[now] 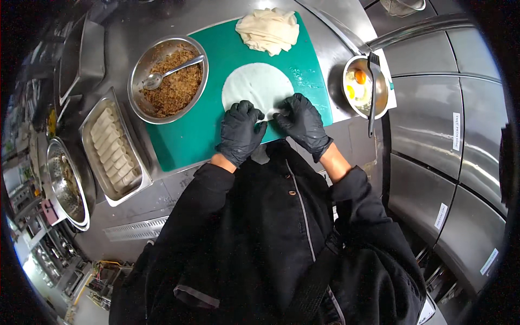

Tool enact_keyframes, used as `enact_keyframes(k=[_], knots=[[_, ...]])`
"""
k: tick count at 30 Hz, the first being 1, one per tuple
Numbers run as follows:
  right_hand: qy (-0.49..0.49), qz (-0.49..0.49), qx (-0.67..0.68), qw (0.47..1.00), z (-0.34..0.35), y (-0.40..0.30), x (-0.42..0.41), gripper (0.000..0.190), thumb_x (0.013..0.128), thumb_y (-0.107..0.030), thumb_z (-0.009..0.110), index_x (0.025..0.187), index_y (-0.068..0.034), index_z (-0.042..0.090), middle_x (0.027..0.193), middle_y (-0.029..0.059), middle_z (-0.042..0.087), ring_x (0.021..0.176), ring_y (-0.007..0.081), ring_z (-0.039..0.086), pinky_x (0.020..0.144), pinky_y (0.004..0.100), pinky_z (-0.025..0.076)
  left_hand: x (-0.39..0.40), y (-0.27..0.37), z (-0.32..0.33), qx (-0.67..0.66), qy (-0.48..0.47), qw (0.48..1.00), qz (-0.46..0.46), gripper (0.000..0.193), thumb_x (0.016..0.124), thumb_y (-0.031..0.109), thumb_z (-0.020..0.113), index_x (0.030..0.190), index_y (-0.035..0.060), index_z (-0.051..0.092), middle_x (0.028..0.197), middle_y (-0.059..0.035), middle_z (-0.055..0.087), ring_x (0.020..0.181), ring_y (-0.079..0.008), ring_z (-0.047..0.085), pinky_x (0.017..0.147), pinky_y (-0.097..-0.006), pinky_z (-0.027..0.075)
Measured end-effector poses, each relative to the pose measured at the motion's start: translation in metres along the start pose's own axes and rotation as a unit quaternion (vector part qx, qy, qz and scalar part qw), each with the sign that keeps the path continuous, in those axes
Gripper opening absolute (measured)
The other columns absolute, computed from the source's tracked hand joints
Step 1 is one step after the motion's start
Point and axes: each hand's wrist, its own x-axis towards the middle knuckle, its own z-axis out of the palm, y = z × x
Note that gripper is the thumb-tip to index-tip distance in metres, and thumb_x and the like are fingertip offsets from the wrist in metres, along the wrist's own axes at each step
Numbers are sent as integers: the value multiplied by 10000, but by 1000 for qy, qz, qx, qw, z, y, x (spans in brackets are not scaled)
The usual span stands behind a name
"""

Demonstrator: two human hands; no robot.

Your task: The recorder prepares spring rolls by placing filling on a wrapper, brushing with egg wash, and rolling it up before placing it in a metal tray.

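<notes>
A thin round white wrapper sheet [258,83] lies on a green cutting board [178,146]. Both my hands wear black gloves and work at its near edge. My left hand [242,131] grips that edge at the left, fingers curled. At the right, my right hand [304,125] has thumb and fingers on the same edge. Between them the edge looks slightly lifted or folded; my fingers hide part of it. A loose pile of wrapper sheets [268,30] sits at the board's far end. Left of the wrapper stands a steel bowl [134,91] of brown minced filling [174,87], a spoon [153,80] resting in it.
Rolled wrappers [111,150] line a steel tray [87,134] at the left, beside a perforated colander [55,178]. On the right, a small bowl [382,109] holds cracked eggs [360,76], a black brush [373,93] across its rim. Steel cabinets [426,118] stand farther right.
</notes>
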Motion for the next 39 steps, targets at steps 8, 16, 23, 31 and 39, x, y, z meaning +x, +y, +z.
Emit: enact_keyframes(k=[8, 16, 23, 31, 39], knots=[[-29, -4, -58, 998, 10, 9, 1, 301, 747, -219, 740, 982, -62, 639, 982, 164, 593, 923, 362, 589, 797, 446, 497, -3, -4, 0, -53, 21, 998, -15, 223, 768, 200, 763, 920, 92, 642, 936, -114, 551, 940, -338, 556, 774, -452, 461], [-16, -35, 7, 999, 0, 17, -9, 301, 746, -218, 743, 971, -44, 645, 982, 164, 597, 953, 357, 587, 832, 431, 496, 1, 1, -1, -49, 34, 998, -16, 242, 769, 226, 771, 946, 102, 663, 920, -122, 566, 910, -337, 579, 755, -448, 473], [2, -19, -122, 992, 14, 11, 1, 357, 748, -282, 748, 1000, -43, 667, 1053, 184, 604, 999, 376, 601, 823, 455, 506, 0, 0, 4, -39, 53, 998, -18, 228, 779, 225, 767, 948, 112, 666, 904, -122, 563, 896, -335, 581, 746, -453, 471], [-50, -66, -85, 993, 10, 26, 0, 371, 723, -313, 753, 953, -42, 649, 1074, 200, 584, 974, 381, 582, 811, 479, 499, 0, 2, 3, -25, 48, 998, -20, 263, 771, 221, 765, 995, 124, 667, 925, -124, 555, 906, -334, 573, 757, -452, 468], [25, -45, -100, 994, 16, 13, 4, 341, 719, -263, 750, 944, -37, 630, 979, 189, 569, 903, 380, 589, 771, 478, 501, 0, 0, 6, -26, 44, 998, -31, 265, 767, 229, 767, 993, 131, 669, 921, -122, 554, 911, -334, 570, 757, -454, 463]])
